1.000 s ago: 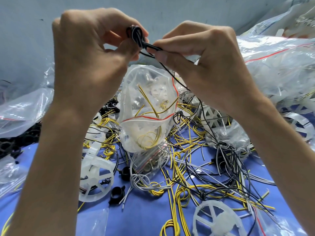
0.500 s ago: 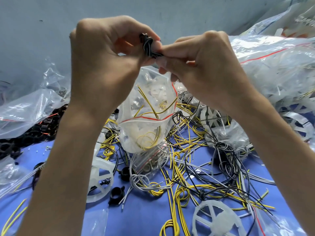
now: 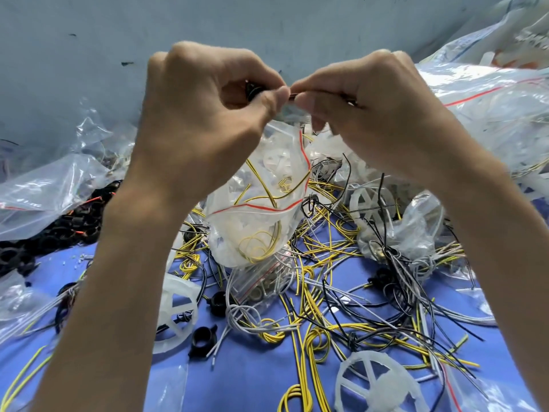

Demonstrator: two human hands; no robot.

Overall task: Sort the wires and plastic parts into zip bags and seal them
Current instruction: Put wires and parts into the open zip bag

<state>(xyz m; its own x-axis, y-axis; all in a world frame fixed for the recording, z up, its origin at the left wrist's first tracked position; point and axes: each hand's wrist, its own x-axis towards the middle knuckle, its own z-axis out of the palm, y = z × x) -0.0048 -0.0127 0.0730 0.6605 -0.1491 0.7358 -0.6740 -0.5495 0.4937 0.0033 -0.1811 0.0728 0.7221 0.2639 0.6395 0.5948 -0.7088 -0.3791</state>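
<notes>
Head view shows both hands, left hand (image 3: 205,114) and right hand (image 3: 374,114), with fingers pinched on a small black wire bundle (image 3: 252,90) held up, while many loose wires (image 3: 326,292) wait on the tabletop (image 3: 252,376).

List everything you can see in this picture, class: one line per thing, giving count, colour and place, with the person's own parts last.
black wire bundle: one, black, pinched between both hands, mostly hidden.
centre zip bag: one, clear with red seal line, behind the hands, holding white parts and yellow wire.
large bags: several, clear, at far right and left edges.
loose wires: many, yellow, black and grey, tangled over the cloth.
spoked wheels: at least three, translucent white, near bottom, left of centre and right of the centre bag.
black rings: several loose ones, black, near centre; many more heaped at left.
cloth: one, blue, under everything.
left hand: one, raised, fingers closed on the bundle.
right hand: one, raised, pinching the bundle's end.
</notes>
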